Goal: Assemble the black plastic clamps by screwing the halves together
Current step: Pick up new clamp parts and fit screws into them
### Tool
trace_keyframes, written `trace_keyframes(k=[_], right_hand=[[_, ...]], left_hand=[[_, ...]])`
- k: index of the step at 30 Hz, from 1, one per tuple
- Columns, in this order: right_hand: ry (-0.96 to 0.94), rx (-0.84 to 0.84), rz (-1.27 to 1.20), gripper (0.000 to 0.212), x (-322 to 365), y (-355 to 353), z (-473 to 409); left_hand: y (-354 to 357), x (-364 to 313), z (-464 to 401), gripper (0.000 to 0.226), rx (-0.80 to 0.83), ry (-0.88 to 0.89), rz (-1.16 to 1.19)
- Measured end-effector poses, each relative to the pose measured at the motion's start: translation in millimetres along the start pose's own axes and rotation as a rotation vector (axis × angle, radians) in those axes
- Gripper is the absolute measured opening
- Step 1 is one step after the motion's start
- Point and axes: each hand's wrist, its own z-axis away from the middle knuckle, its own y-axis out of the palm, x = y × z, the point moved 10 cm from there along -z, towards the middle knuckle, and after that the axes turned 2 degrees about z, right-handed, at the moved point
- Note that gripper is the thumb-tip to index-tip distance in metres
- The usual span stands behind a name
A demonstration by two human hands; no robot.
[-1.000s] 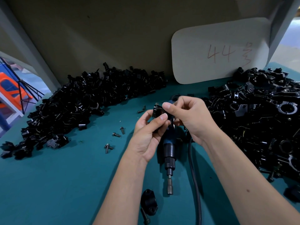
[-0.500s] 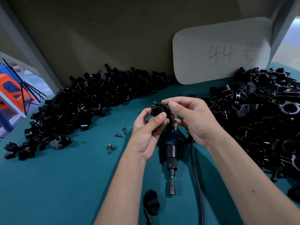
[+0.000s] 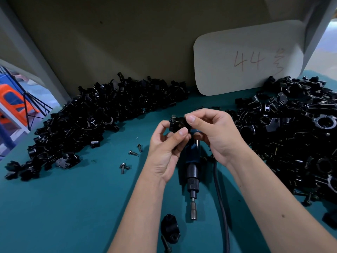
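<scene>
Nearest the camera, below the grip, a lone black clamp piece (image 3: 170, 228) lay on the teal table surface (image 3: 63, 207) with a bolt (image 3: 166, 244) touching its lower edge. Just right of it an electric screwdriver (image 3: 191, 172) lay flat, bit pointing toward the camera, its body running up under the hands; its dark cable (image 3: 223, 207) trailed along the right side.

Above the driver, both hands met on one black clamp (image 3: 177, 126), held off the table. Left hand (image 3: 165, 152) pinched it from below, thumb and fingers curled round it. Right hand (image 3: 217, 132) pinched its top right edge with thumb and forefinger. A screw head (image 3: 173, 117) stood up from the clamp's upper left corner.

Left of the grip, loose screws (image 3: 132, 153) lay scattered on the teal cover. Further left and beyond, a long heap of black clamp halves (image 3: 94, 117) curved against the back. Right of the grip, a second heap (image 3: 291, 139), some pieces ring-shaped.

Farthest back, a drab beige wall panel (image 3: 118, 37); a pale card (image 3: 248, 57) marked "44" in red leaned on it. At far left, an opening showed something orange (image 3: 11, 101), blurred.
</scene>
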Motion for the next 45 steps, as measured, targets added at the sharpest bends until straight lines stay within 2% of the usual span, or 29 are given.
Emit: trace_keyframes(k=[4, 6, 8, 12, 16, 20, 24, 27, 28, 31, 37, 40, 43, 45], right_hand=[[0.001, -0.066, 0.047, 0.016, -4, -10, -2], [-0.062, -0.014, 0.12, 0.005, 4, -5, -2], [-0.118, 0.039, 0.15, 0.015, 8, 1, -2], [-0.155, 0.042, 0.168, 0.019, 9, 7, -2], [-0.144, 0.047, 0.13, 0.02, 10, 5, -2], [-0.127, 0.066, 0.149, 0.014, 6, 6, -2], [-0.122, 0.101, 0.101, 0.021, 9, 11, 1], [-0.107, 0.048, 0.068, 0.013, 10, 8, -1], [-0.094, 0.021, 0.048, 0.016, 9, 6, -1], [-0.064, -0.012, 0.021, 0.023, 5, 3, 0], [-0.056, 0.071, 0.022, 0.01, 5, 10, 2], [-0.09, 0.047, 0.039, 0.014, 10, 10, 2], [-0.119, -0.025, 0.038, 0.032, 8, 7, 1], [-0.115, -0.04, 0.023, 0.031, 8, 5, 2]], left_hand=[[4, -3, 0, 0.028, 0.009, 0.058, -0.106], [3, -9, -1, 0.029, 0.001, 0.116, -0.178], [0, -12, -2, 0.033, -0.031, 0.159, -0.256], [-4, -15, -4, 0.033, -0.048, 0.2, -0.361], [-3, -16, -4, 0.021, -0.006, 0.171, -0.229], [-2, -16, -3, 0.019, -0.006, 0.17, -0.206], [-3, -15, -4, 0.022, 0.002, 0.174, -0.208], [-3, -14, -5, 0.029, 0.008, 0.183, -0.236], [-2, -14, -4, 0.03, 0.01, 0.185, -0.241], [4, -11, -3, 0.019, 0.043, 0.183, -0.239], [3, -15, -2, 0.016, 0.016, 0.182, -0.177], [3, -16, -2, 0.017, 0.017, 0.195, -0.196], [3, -15, -2, 0.017, 0.008, 0.2, -0.237], [4, -15, -2, 0.016, 0.005, 0.199, -0.238]])
